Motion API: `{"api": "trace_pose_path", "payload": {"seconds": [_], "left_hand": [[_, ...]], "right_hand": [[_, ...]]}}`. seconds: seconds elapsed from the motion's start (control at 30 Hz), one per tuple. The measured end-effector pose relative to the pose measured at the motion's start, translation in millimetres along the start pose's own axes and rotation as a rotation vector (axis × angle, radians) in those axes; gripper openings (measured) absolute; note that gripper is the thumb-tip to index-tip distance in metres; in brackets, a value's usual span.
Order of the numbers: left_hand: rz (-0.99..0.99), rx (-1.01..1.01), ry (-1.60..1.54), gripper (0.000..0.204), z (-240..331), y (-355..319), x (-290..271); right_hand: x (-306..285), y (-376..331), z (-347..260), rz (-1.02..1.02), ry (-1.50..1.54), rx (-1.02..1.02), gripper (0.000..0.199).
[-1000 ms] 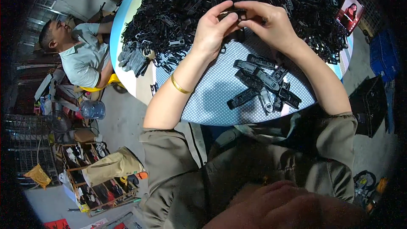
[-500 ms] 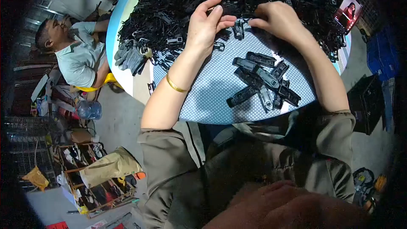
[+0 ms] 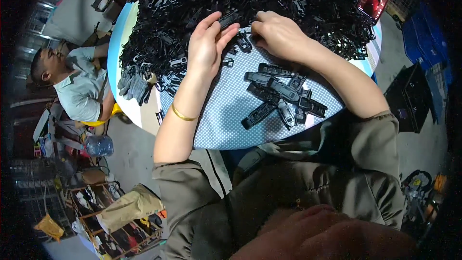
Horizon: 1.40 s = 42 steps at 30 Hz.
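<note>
The left hand (image 3: 207,43) rests at the near edge of the heap (image 3: 250,0) of black clips, fingers curled narrowly around one black clip (image 3: 230,18) at the fingertips. The right hand (image 3: 279,33) lies just beside it, knuckles up, fingers tucked into the heap; whether it grips anything cannot be told. Nearer the person, a small batch (image 3: 284,94) of clips lies on the dotted cloth (image 3: 216,125), well apart from the gloves (image 3: 132,84) at the table's left rim.
</note>
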<state>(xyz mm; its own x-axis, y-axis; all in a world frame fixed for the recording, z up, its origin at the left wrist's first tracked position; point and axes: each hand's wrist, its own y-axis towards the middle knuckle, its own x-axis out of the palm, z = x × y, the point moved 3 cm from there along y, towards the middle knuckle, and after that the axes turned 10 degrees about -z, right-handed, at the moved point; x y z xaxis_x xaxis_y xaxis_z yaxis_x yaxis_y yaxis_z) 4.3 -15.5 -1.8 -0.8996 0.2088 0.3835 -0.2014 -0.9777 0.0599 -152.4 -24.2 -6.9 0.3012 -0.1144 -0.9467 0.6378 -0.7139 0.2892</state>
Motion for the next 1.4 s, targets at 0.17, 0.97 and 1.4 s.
{"api": "trace_pose_path", "payload": {"seconds": [0.17, 0.97, 1.4], "left_hand": [[-0.047, -0.003, 0.024, 0.036, -5.2, 2.6, 1.7], [-0.111, 0.018, 0.124, 0.035, -11.8, -4.4, 11.9], [-0.112, -0.016, 0.121, 0.035, -11.0, -5.0, 14.2]], "right_hand": [[-9.4, -0.2, 8.7, -0.033, 0.124, -0.004, 0.035], [-20.6, 7.1, 26.7, 0.031, 1.006, 0.245, 0.023], [-32.3, 4.7, 13.1, -0.015, 0.958, 0.059, 0.020]]}}
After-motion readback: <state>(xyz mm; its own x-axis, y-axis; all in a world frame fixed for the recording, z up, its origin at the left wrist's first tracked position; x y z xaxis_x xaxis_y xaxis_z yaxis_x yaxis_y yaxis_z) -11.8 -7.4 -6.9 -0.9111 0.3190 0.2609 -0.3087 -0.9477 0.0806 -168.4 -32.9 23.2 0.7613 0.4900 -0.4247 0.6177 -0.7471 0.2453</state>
